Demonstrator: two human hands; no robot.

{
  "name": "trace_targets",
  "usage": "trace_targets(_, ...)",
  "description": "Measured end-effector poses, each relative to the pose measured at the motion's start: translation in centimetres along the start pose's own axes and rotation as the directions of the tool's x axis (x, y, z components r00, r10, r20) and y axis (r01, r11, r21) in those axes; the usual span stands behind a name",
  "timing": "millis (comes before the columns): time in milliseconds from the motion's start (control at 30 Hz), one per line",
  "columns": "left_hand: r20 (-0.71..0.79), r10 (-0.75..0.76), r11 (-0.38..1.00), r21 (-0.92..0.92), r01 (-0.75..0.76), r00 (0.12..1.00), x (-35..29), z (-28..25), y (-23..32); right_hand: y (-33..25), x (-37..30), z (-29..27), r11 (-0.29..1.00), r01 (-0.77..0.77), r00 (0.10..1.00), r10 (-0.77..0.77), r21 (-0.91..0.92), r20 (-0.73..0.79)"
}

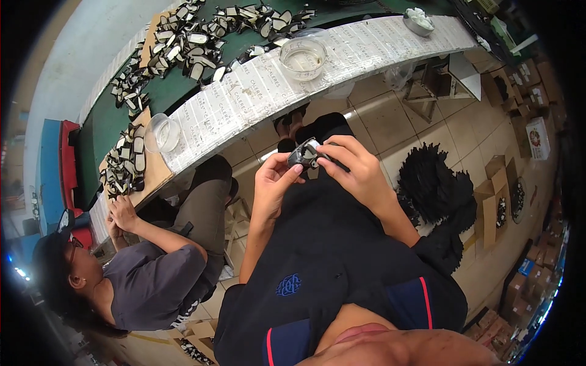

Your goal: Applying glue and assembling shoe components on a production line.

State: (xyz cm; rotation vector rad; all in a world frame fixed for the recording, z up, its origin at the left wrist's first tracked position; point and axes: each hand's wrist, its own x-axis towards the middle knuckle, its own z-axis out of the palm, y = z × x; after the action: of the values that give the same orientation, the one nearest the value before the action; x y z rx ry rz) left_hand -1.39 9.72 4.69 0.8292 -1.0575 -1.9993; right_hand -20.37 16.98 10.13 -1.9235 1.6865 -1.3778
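Observation:
My left hand [276, 182] and my right hand [355, 163] are raised together in front of my body. Between them is a small glossy black piece [299, 157] with a pale grey patch and a gap in its middle; its exact kind does not show. The fingers of the left hand close around its near left side, thumb on top. The right thumb and fingers pinch its right end, where a dark strip shows. Many small black pieces with cream flat faces [196, 52] lie heaped on the green worktable beyond, left of my hands.
Two clear plastic tubs [303, 59] [162, 133] and a metal bowl [419, 23] stand on the paper-covered table edge [244, 91]. A seated co-worker [152, 274] handles pieces at left. A black shaggy heap [434, 186], a stool [436, 91] and cardboard boxes [491, 198] are at right.

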Motion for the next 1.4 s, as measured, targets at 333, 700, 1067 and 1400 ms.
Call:
trace_targets(333,0.014,-0.128,0.987,-0.093,0.129,0.992,-0.6,0.1,0.2,0.7,-0.7,-1.8,0.992,-0.121,0.978,0.126,0.043,-0.168)
trace_targets(700,0.031,-0.139,0.982,-0.12,0.142,0.99,-0.7,0.7,0.3,-0.8,-1.5,-0.8,0.991,-0.034,0.993,0.048,0.131,-0.11)
trace_targets(1067,0.017,-0.114,0.991,-0.075,0.115,0.993,-1.3,0.5,-0.4,-0.5,-1.9,-1.0,0.866,-0.237,0.968,0.247,0.44,0.036)
trace_targets(1400,-0.149,0.031,0.987,0.162,-0.007,0.988,1.3,-2.5,0.3,3.8,-1.1,-2.0,0.618,-0.318,0.901,0.434,0.719,0.025)
